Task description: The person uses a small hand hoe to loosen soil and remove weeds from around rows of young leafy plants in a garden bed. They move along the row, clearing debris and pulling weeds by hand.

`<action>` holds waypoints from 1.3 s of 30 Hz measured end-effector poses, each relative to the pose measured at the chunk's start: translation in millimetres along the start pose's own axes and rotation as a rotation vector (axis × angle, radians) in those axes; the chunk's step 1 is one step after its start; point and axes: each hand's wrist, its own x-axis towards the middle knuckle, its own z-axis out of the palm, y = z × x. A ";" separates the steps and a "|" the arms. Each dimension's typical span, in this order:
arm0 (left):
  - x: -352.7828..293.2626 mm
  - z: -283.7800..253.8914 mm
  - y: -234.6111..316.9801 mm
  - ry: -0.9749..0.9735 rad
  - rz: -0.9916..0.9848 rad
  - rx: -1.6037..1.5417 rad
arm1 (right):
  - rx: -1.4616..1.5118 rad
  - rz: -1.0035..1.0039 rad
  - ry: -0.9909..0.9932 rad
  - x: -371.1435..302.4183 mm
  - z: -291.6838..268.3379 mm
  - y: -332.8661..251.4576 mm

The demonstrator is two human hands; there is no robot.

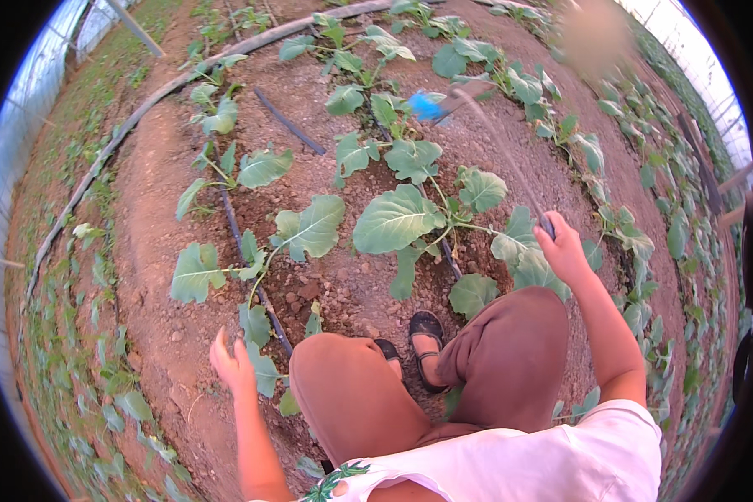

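Observation:
My right hand (565, 248) is closed round the dark end of a hoe's long grey handle (506, 151). The handle reaches up and away to a brownish head beside a bright blue patch (427, 105), both blurred, over the soil among the leaves. My left hand (233, 361) is empty, its fingers apart, above bare soil left of my knee. The closest plant to it is a broad-leaved green one (255, 272). A larger leafy plant (402, 219) grows in front of my knees, and its right-hand leaves reach under my right hand.
Black drip hoses (241, 238) run along the plant rows. A loose dark piece of hose (289, 121) lies ahead on the soil. A thick grey pipe (155, 105) curves across the far left. More leafy rows (636, 234) stand at right, with plastic sheeting (33, 92) at the edges.

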 end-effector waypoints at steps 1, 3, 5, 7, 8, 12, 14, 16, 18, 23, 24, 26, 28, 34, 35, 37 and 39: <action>16.3 -3.6 30.4 0.005 0.058 -0.031 | 0.012 -0.031 -0.053 -8.0 -7.6 -13.3; 45.1 -7.9 88.0 -0.067 0.130 -0.359 | 0.036 -0.102 -0.156 -22.4 -23.5 -35.5; 60.1 -22.6 157.9 -0.116 0.281 -0.431 | 0.003 -0.204 -0.234 -39.6 -38.3 -48.7; 60.2 -33.4 221.4 -0.188 0.359 -0.577 | -0.008 -0.315 -0.278 -64.7 -55.4 -59.9; 57.7 -43.0 244.3 -0.186 0.412 -0.631 | -0.003 -0.333 -0.317 -78.2 -59.7 -65.6; 36.3 -40.0 266.3 -0.405 0.341 -0.928 | 0.019 -0.341 -0.412 -122.1 -63.5 -75.7; 27.6 -34.9 265.2 -0.686 0.184 -1.009 | 0.089 -0.339 -0.390 -141.1 -65.1 -68.2; 15.6 -30.3 276.4 -0.626 0.206 -0.997 | 0.108 -0.285 -0.374 -154.1 -65.1 -62.4; 6.8 -29.5 283.4 -0.604 0.209 -0.993 | 0.117 -0.237 -0.360 -168.2 -64.1 -59.1; -0.3 -43.2 290.2 -0.723 0.258 -0.853 | 0.234 -0.177 -0.309 -198.7 -50.7 -43.7; 0.8 -47.7 289.7 -0.761 0.277 -0.844 | 0.249 -0.158 -0.317 -202.1 -48.9 -42.7; 3.3 -56.1 288.9 -0.834 0.319 -0.825 | 0.277 -0.111 -0.347 -205.8 -50.0 -43.4; 2.6 -62.4 296.0 -0.813 0.302 -0.768 | 0.289 -0.101 -0.333 -209.0 -50.3 -43.7; -1.9 -65.0 312.5 -0.722 0.155 -0.538 | 0.322 -0.050 -0.246 -218.6 -37.2 -49.5; -1.5 -63.6 311.8 -0.712 0.148 -0.527 | 0.341 -0.032 -0.236 -220.8 -32.8 -49.6; 1.9 -63.6 309.5 -0.733 0.203 -0.587 | 0.420 0.024 -0.252 -226.5 -26.2 -47.4; 4.9 -62.0 306.7 -0.765 0.236 -0.668 | 0.520 0.085 -0.263 -230.9 -19.6 -42.1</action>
